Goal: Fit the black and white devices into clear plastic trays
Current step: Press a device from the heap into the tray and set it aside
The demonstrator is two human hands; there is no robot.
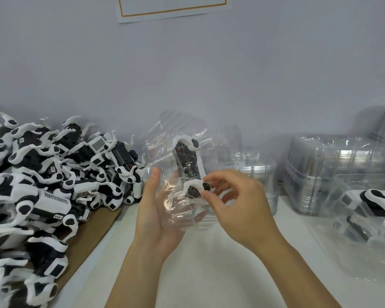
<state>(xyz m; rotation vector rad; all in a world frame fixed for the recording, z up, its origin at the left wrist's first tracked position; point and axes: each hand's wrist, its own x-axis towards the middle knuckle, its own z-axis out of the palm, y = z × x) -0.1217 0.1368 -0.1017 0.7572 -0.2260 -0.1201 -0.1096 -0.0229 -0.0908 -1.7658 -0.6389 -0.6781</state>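
The black and white device (188,161) sits inside a clear plastic tray (178,174) held up above the white bench (209,263), near the scene's middle. The left hand (156,214) supports the tray from behind and below, palm up, fingers straight along the plastic, so its grip is released rather than curled. The right hand (233,194) has its grip grasping the device: thumb and forefinger pinch the lower white leg with its black round end at the tray's right edge. At left, a big heap of loose devices (42,174) lies on brown cardboard (87,238). At far right stand stacks of empty clear trays (338,165), and just in front of them another device already in a tray (374,203) rests on the bench. A grey wall (187,74) rises behind, with a paper sheet (171,7) stuck at the top.
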